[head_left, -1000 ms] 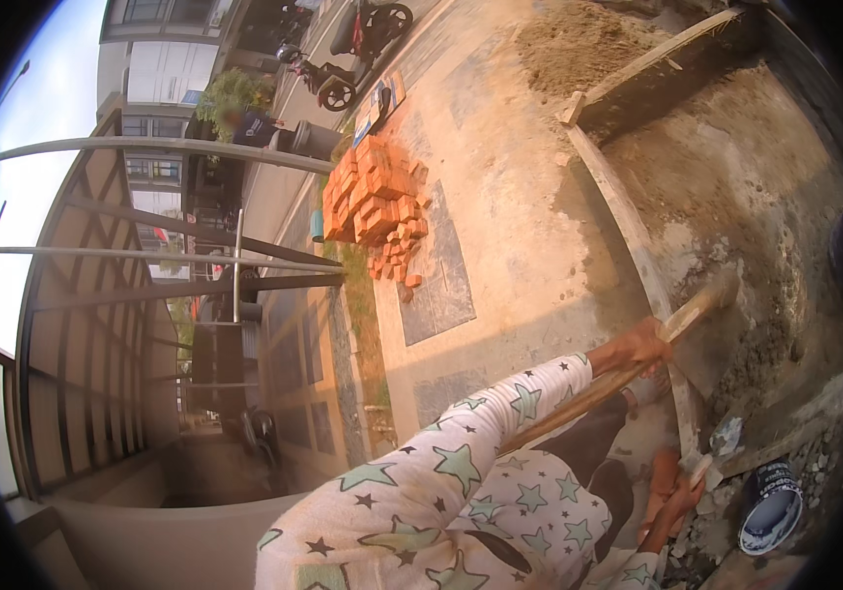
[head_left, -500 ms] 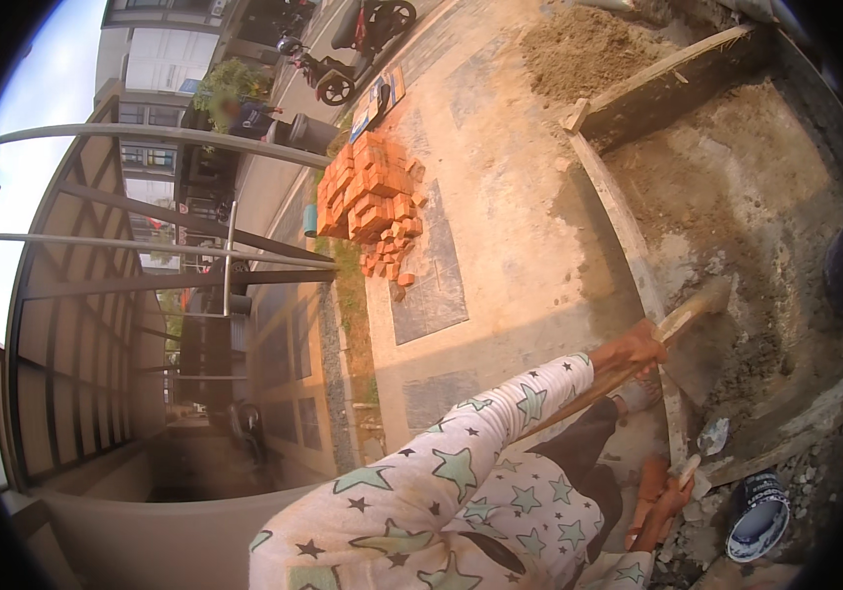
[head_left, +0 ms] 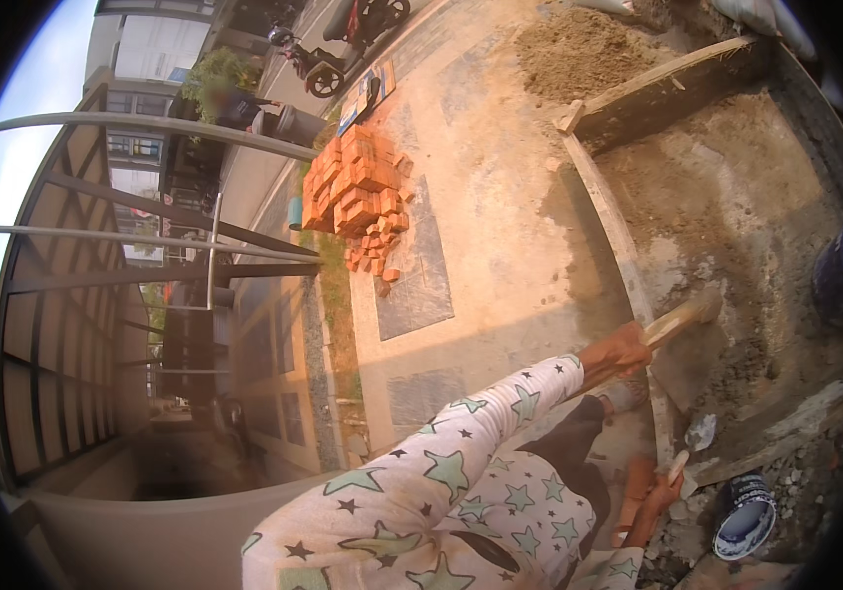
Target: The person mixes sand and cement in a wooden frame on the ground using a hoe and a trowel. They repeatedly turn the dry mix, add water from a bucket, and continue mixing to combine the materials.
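The left hand (head_left: pixel 616 352) wraps a rough wooden bar (head_left: pixel 682 320), its end at two o'clock, toward plank-edged grainy mix (head_left: pixel 736 236); the right hand (head_left: pixel 657 494), at five, grips a pale handle (head_left: pixel 678 463); flat concrete (head_left: pixel 500 216) opens toward eleven.

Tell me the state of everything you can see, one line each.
Left hand: closed around the wooden handle
Wooden handle: slanting across the frame board
Right hand: closed on a pale piece
Brick stack: piled, tumbled loose at one end
Near bucket: open, rim smeared white
Far bucket: open
Sand-like heap: loose, uncovered
Motorbike: parked, standing
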`<action>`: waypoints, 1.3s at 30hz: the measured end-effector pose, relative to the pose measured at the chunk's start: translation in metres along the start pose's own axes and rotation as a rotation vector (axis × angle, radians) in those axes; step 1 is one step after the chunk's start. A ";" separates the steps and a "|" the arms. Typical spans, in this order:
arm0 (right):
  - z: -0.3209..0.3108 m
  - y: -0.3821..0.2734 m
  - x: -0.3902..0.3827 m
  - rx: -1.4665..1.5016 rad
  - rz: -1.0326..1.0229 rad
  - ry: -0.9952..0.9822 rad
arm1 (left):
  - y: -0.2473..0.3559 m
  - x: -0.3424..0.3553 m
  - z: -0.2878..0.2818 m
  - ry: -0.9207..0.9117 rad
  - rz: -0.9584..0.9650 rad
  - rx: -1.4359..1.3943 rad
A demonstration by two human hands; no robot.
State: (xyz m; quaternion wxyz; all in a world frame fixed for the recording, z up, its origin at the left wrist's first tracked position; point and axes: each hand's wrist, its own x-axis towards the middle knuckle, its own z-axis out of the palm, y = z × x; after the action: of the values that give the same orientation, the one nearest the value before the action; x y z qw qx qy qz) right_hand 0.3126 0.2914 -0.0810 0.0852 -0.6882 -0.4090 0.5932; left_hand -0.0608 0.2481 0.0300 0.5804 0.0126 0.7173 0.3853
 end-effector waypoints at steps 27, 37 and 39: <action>-0.048 -0.034 -0.048 0.036 -0.098 -0.003 | -0.096 -0.088 -0.008 0.366 0.249 0.797; -0.097 -0.008 -0.070 0.009 -0.098 0.077 | -0.137 -0.089 0.039 0.314 0.256 0.817; -0.116 0.001 -0.059 0.060 -0.184 -0.034 | -0.121 -0.087 0.038 0.329 0.309 0.816</action>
State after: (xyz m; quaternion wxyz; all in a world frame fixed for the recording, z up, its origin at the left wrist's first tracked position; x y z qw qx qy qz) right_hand 0.4182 0.2947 -0.0044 0.1531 -0.6347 -0.4538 0.6064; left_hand 0.0517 0.1432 0.0318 0.3424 0.2856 0.8824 0.1505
